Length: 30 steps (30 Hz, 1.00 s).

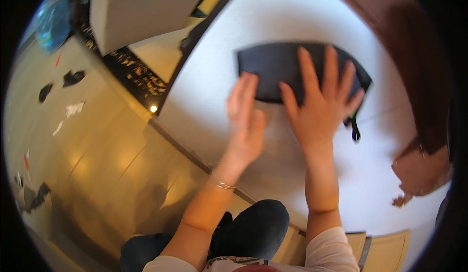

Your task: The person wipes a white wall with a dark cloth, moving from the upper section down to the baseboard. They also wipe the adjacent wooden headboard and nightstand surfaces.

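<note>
A dark fabric pouch (272,61) lies flat on the white tabletop (204,74), its upper edge curved and a black loop tab (355,128) hanging from its lower right corner. My right hand (321,96) is spread palm down over the pouch's right half, hiding part of it. At the pouch's lower left edge, my left hand (245,122) has its extended fingertips touching or just over the fabric. Nothing is gripped in it, and its thumb stands a little off the fingers.
Brown sheet material (420,169) with a ragged end covers the table's right side. Left of the table edge, the tiled floor (120,155) bears black scraps (74,78) and white scraps (75,108). A pale, box-like piece (146,12) and a blue translucent plastic item (54,19) stand beyond.
</note>
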Tool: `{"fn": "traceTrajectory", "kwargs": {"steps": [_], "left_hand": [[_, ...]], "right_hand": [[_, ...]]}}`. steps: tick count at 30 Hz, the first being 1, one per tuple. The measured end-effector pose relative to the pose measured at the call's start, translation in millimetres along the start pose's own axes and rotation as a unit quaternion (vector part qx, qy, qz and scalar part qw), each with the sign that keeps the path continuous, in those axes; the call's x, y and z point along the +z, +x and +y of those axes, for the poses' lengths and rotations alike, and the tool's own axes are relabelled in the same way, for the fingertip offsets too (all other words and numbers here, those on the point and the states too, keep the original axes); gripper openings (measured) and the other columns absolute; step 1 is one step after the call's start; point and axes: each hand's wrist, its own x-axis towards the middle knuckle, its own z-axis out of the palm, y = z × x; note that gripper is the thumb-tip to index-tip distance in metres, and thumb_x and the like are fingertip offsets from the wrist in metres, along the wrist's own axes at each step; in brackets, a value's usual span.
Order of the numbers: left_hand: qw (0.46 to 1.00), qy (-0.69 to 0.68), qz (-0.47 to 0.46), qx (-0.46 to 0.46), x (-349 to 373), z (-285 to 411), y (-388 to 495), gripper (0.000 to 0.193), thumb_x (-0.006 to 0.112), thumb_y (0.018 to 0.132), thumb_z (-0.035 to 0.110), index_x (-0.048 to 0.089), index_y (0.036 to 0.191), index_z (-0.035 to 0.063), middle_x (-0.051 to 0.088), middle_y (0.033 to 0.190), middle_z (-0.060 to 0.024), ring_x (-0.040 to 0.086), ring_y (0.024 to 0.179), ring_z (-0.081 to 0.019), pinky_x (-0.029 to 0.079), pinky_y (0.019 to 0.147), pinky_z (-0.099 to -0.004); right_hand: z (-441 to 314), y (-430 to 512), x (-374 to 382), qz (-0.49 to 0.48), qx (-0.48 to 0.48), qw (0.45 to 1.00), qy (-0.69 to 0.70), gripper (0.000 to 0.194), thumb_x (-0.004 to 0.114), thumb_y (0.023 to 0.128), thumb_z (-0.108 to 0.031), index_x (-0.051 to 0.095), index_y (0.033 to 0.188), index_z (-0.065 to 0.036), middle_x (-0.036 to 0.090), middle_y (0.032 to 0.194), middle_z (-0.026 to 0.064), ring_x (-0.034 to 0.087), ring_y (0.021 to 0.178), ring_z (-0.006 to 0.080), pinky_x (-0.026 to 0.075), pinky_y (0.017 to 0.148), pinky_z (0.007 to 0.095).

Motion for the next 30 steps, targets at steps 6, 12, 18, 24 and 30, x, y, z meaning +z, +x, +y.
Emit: {"fn": "traceTrajectory", "kwargs": {"steps": [6,12,18,24,30], "left_hand": [[0.996,0.034,-0.082,-0.001,6,21,4,0.056,0.044,0.094,0.012,0.032,0.145,-0.0066,0.033,0.151,-0.0235,0.028,0.139,-0.0429,0.020,0.114,-0.0475],[0.993,0.073,-0.074,0.061,30,36,-31,0.054,0.052,0.090,0.019,0.043,0.137,-0.0060,0.044,0.141,-0.0261,0.041,0.130,-0.0458,0.030,0.107,-0.0504],[0.994,0.041,-0.079,0.058,59,32,-83,0.038,0.059,0.086,0.017,0.060,0.116,-0.0066,0.058,0.117,-0.0247,0.055,0.104,-0.0417,0.044,0.091,-0.0489],[0.988,0.066,-0.129,0.061,64,40,-80,0.043,0.057,0.088,0.019,0.057,0.125,-0.0032,0.052,0.126,-0.0215,0.050,0.109,-0.0380,0.041,0.094,-0.0478],[0.954,-0.023,-0.273,0.124,79,59,-50,0.048,0.057,0.089,0.023,0.055,0.131,-0.0012,0.040,0.142,-0.0284,0.045,0.121,-0.0439,0.036,0.104,-0.0484]], "right_hand": [[42,23,-20,0.054,-0.002,0.999,0.005,0.060,0.069,0.078,-0.050,0.055,0.135,-0.034,0.033,0.154,0.0035,0.027,0.133,0.0535,0.022,0.096,0.0755],[60,-78,-20,-0.072,0.082,0.993,-0.046,0.069,0.070,0.076,-0.056,0.055,0.135,-0.025,0.033,0.150,0.0210,0.024,0.128,0.0642,0.020,0.095,0.0775],[28,-209,32,-0.053,0.101,0.993,-0.028,0.049,0.062,0.081,-0.057,0.061,0.124,-0.034,0.039,0.143,0.0121,0.026,0.124,0.0583,0.017,0.093,0.0786],[56,-210,21,-0.070,0.172,0.983,-0.012,0.059,0.067,0.076,-0.054,0.061,0.127,-0.026,0.035,0.146,0.0190,0.017,0.131,0.0625,0.013,0.097,0.0784],[110,-166,6,0.039,0.199,0.978,-0.045,0.067,0.066,0.077,-0.048,0.052,0.135,-0.018,0.026,0.152,0.0279,0.012,0.132,0.0672,0.012,0.094,0.0802]]}}
